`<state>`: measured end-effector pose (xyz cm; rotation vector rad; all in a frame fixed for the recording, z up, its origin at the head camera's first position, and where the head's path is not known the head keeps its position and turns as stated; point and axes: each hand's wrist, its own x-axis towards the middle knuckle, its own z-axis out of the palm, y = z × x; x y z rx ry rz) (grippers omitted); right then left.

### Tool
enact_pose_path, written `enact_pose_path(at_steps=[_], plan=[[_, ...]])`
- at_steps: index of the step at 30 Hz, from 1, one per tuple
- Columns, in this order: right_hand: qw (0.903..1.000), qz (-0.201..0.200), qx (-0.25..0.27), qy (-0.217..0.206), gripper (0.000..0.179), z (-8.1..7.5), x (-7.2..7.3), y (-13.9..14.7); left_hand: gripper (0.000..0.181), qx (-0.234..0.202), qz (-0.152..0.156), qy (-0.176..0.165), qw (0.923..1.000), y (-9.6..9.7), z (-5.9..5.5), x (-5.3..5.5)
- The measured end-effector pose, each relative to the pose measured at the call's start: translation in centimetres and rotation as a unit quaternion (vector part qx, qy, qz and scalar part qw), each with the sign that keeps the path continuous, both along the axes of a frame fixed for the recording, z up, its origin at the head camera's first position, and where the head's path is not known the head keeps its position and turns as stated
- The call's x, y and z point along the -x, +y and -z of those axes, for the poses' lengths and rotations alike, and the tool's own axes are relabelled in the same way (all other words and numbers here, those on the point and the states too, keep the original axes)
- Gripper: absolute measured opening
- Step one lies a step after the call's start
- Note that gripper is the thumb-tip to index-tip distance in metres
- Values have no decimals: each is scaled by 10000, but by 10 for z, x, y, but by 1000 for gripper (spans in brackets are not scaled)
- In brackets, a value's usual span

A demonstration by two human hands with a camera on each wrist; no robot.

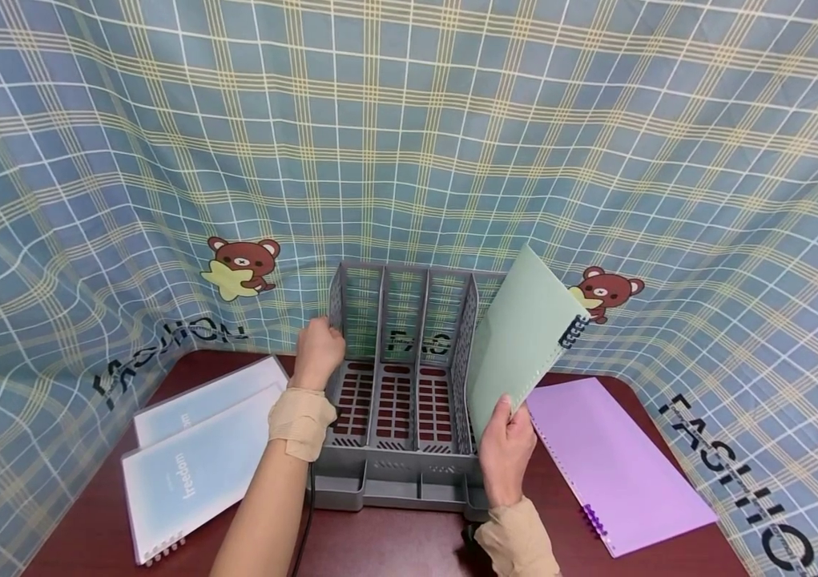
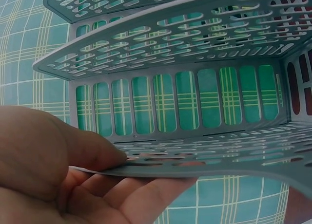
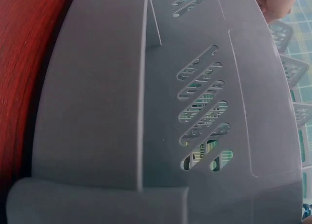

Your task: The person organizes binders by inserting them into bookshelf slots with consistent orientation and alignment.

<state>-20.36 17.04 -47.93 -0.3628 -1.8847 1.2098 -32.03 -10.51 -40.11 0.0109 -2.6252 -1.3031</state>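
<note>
A grey desktop file rack (image 1: 397,461) with several upright slots stands in the middle of the table. My left hand (image 1: 320,353) grips its left side wall; in the left wrist view the thumb lies on one face of the perforated panel (image 2: 234,158) and the fingers on the other. My right hand (image 1: 508,449) holds a pale green loose-leaf notebook (image 1: 524,328) by its lower edge, thumb on the cover. The notebook stands tilted over the rack's rightmost slot and hides it, its black binding rings (image 1: 573,331) at upper right. The right wrist view shows the rack's front (image 3: 209,136).
Two blue-white notebooks (image 1: 192,473) overlap on the left of the dark red table (image 1: 372,545). A purple notebook (image 1: 618,465) lies to the right. Plaid cloth (image 1: 409,120) hangs behind and on both sides. A black cable (image 1: 305,521) runs by the left forearm.
</note>
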Motion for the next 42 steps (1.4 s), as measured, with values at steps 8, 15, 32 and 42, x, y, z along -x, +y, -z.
enact_pose_path(at_steps=[8,15,32,42], plan=[[9998,34,-162,-102,29,-1,-2,-3,27,30,13,-31,10000,-2,0,0],[9976,103,-455,-514,29,-3,-4,0,36,-10,65,-60,10000,-3,-1,0],[9856,-390,-860,-1406,15,-8,-2,10,34,-59,63,2,10000,-4,-2,-1],[9766,-665,-1043,-1759,7,-9,0,16,49,-34,61,-230,9997,-3,-1,2]])
